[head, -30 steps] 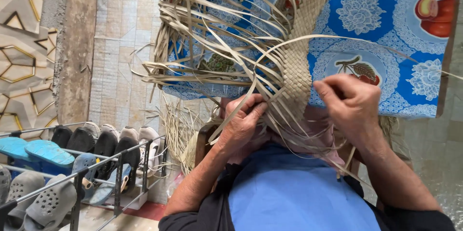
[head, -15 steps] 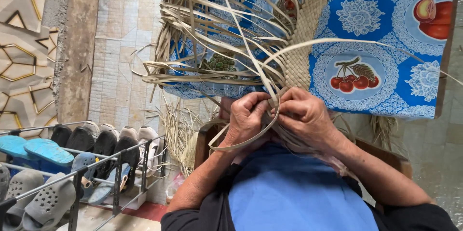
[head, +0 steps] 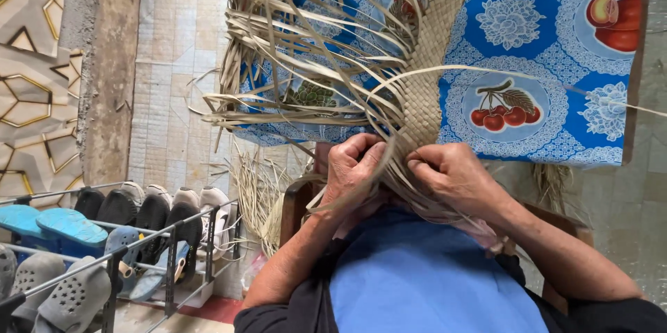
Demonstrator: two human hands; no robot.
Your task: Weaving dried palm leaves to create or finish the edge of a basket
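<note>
A half-woven mat of pale dried leaf strips (head: pixel 434 62) lies over a table and hangs toward my lap, with many loose strips (head: pixel 299 48) fanning out to the left. My left hand (head: pixel 354 166) pinches strips at the near woven edge, fingers curled around them. Close beside it, my right hand (head: pixel 451 176) grips the same edge, thumb and fingers pressed on a strip. One long strip (head: pixel 528 76) arcs from the hands out to the right. The two hands almost touch.
A blue tablecloth printed with fruit and white lace rounds (head: pixel 556 41) covers the table. A metal shoe rack (head: pixel 111 249) with sandals and clogs stands at the lower left against a tiled wall (head: pixel 174 62). More dry strips (head: pixel 260 187) lie by the wall.
My right hand has come down and left from a raised position to meet the left hand at the woven edge. The long strip has been drawn tighter across the mat.
</note>
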